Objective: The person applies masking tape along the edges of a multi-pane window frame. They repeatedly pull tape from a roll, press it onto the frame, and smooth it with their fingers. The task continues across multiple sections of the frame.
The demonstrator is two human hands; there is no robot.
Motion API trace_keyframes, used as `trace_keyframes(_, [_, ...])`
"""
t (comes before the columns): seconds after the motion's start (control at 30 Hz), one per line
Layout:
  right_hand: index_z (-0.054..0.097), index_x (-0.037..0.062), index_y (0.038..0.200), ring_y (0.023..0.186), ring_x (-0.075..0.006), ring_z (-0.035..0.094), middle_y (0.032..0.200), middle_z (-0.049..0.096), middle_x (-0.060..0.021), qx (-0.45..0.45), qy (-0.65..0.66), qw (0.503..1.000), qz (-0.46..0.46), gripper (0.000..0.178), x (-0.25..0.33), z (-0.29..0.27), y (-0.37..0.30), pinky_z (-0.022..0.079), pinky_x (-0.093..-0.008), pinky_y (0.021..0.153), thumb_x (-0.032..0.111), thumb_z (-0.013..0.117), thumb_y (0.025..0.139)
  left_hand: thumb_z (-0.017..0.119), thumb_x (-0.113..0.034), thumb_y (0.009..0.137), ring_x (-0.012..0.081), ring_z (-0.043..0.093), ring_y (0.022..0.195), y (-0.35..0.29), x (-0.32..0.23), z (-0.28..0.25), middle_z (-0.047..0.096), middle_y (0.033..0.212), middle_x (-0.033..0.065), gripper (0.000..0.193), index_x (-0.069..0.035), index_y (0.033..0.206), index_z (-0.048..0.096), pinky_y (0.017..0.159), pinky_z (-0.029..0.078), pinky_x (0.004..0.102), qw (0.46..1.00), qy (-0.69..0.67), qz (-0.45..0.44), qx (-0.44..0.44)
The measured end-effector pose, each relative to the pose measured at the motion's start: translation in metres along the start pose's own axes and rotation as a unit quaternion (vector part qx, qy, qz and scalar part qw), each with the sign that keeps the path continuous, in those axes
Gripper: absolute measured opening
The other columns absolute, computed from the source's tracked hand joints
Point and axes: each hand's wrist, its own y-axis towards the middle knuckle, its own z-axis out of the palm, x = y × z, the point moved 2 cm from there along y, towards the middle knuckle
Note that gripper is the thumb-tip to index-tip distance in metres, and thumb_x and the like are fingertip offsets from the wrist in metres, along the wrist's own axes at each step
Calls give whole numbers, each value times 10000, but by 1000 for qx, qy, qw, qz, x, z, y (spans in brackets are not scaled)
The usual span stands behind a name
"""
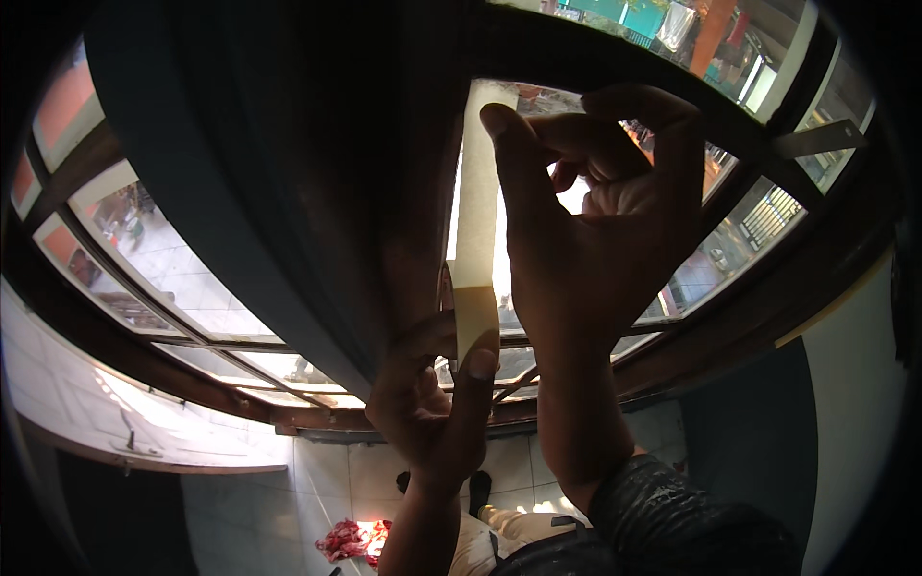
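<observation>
A long pale strip of tape runs upright along the edge of a window pane, whitish above and yellower at its lower part. My left hand grips the lower end, its thumb flat on the front and its fingers curled behind. Higher up, my right hand has its thumb tip on the strip's right edge. Its index finger bends in close behind that thumb, and the other fingers are curled. Both hands are dark against the bright glass, so the exact contact at the top is hard to make out.
Dark window frames curve around on both sides, with bright panes between their bars. A metal stay juts out at the upper right. Below, a red patterned cloth lies on the tiled floor near my feet.
</observation>
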Motion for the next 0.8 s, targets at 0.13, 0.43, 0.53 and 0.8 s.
trace_keyframes(0.13, [572,67,1194,757,-75,743,853,822,-65,-7,-6,1000,-6,500,-1,4,5,482,-215,665,30,944,862,802,8,985,183,754,1043,8,-2,0,794,1134,161,253,77,1216,725,974,575,324,999,-41,-25,12])
trace_keyframes(0.43, [576,46,1235,732,-78,731,864,817,-67,-13,-20,1000,-2,540,6,6,4,500,-208,673,12,954,851,811,-12,977,175,746,1004,13,0,4,795,1107,166,238,97,1174,734,960,564,313,997,-70,-36,13])
trace_keyframes(0.53, [572,31,1234,734,-81,729,864,807,-72,-10,18,999,37,546,24,11,7,506,-205,679,5,956,847,813,-12,973,169,741,988,16,-1,5,794,1100,165,234,102,1161,735,949,557,304,997,-70,-42,8])
trace_keyframes(0.8, [564,-11,1239,733,-104,735,844,790,-105,-24,-33,999,31,561,11,8,8,535,-219,690,4,957,839,822,-22,964,173,743,998,20,-5,7,796,1082,163,262,111,1172,733,972,551,311,997,-73,-34,4])
